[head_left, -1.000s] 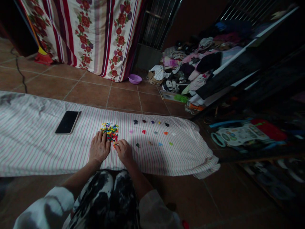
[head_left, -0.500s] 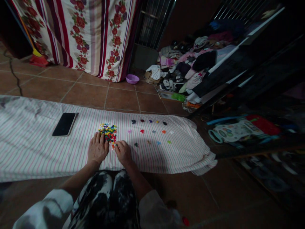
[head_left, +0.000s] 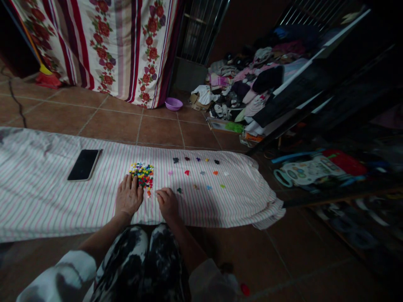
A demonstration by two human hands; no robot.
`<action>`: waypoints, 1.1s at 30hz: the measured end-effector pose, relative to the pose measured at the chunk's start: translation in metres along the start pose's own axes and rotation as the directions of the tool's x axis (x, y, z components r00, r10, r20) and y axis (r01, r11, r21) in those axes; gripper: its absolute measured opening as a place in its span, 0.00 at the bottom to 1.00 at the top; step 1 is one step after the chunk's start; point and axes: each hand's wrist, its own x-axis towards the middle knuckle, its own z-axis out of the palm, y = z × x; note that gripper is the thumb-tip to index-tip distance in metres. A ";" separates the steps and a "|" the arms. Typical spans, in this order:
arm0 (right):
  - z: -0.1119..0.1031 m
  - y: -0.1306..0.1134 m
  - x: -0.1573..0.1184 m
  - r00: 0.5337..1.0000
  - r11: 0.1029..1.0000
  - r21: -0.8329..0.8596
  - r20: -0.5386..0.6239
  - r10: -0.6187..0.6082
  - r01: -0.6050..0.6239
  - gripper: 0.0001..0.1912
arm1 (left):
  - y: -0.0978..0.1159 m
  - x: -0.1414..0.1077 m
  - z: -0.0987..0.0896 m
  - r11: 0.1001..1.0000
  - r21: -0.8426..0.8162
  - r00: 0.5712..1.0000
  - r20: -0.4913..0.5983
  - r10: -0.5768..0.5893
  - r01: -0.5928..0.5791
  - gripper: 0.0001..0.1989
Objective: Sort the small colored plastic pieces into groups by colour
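Note:
A heap of small multicoloured pieces [head_left: 145,174], too small to name, lies on a striped cloth [head_left: 103,201]. Against its lower left edge my left hand [head_left: 128,195] rests flat, fingers stretched out. My right hand [head_left: 167,202] is just right of the heap, thumb and fingers pinched together; whatever is between the fingertips is too small to make out. Little single-colour clusters stand in rows to the right, among them a red cluster [head_left: 187,172], an orange cluster [head_left: 215,172], a dark green cluster [head_left: 179,190] and a light green cluster [head_left: 222,186].
A black-screened phone [head_left: 84,165] lies on the cloth at left. Beyond it are a tiled floor [head_left: 116,121], a purple basin [head_left: 174,103], a floral curtain [head_left: 122,50] and a pile of clothes [head_left: 248,79]. A dark rack holding a toy [head_left: 308,170] stands at right.
My right hand has drawn away from the heap, a little to the right, still pinched. My left hand stays in place beside the heap.

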 end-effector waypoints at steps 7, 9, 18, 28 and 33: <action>-0.021 0.018 -0.007 0.991 0.998 -0.033 -0.124 0.047 -0.051 0.13 | 0.000 0.000 0.001 1.000 -0.008 1.000 -0.020 -0.014 0.014 0.29; -0.026 0.022 -0.007 0.981 0.998 -0.010 -0.183 0.058 -0.060 0.14 | 0.000 0.000 0.001 1.000 0.000 1.000 -0.023 -0.016 0.016 0.29; -0.039 0.043 -0.006 0.928 0.988 0.051 -0.338 0.156 -0.148 0.14 | 0.000 0.000 0.000 1.000 -0.003 1.000 -0.004 -0.017 0.017 0.29; -0.044 0.054 -0.006 0.925 0.975 0.050 -0.309 0.220 -0.215 0.15 | 0.000 0.000 0.000 1.000 -0.012 1.000 -0.013 -0.020 0.020 0.29; -0.042 0.057 -0.007 0.935 0.975 0.025 -0.279 0.218 -0.220 0.16 | 0.000 0.000 0.000 1.000 -0.019 1.000 -0.017 -0.017 0.017 0.29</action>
